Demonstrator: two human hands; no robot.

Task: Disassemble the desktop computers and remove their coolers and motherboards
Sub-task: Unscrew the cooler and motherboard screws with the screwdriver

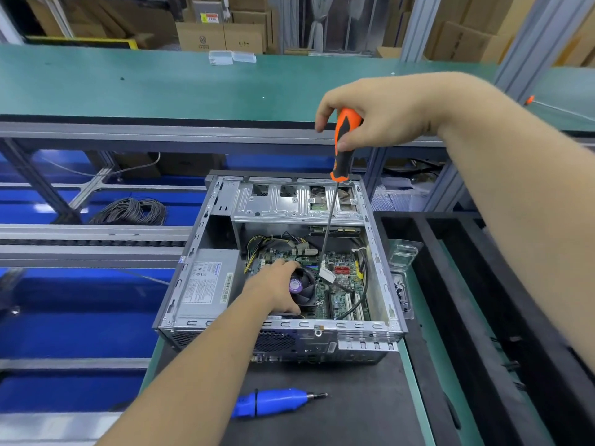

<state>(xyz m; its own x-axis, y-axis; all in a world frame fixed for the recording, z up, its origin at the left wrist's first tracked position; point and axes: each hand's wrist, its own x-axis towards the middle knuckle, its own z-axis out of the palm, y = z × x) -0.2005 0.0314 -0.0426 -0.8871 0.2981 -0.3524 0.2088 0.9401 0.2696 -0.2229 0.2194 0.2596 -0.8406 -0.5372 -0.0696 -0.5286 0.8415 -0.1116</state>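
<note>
Currently: open case (283,329) on black mat, motherboard (335,284) and cooler (302,286) seated inside. Left hand (273,288) curled around cooler fan, gripping it. Right hand (380,114) above case, clenched on orange screwdriver (344,146) handle; shaft angled down, tip on motherboard just right of cooler. PSU (206,281) left of left hand. Blue electric driver (273,401) on mat, below left forearm.

Head-worn camera looks forward and down, close over the open computer case (280,262).
</note>
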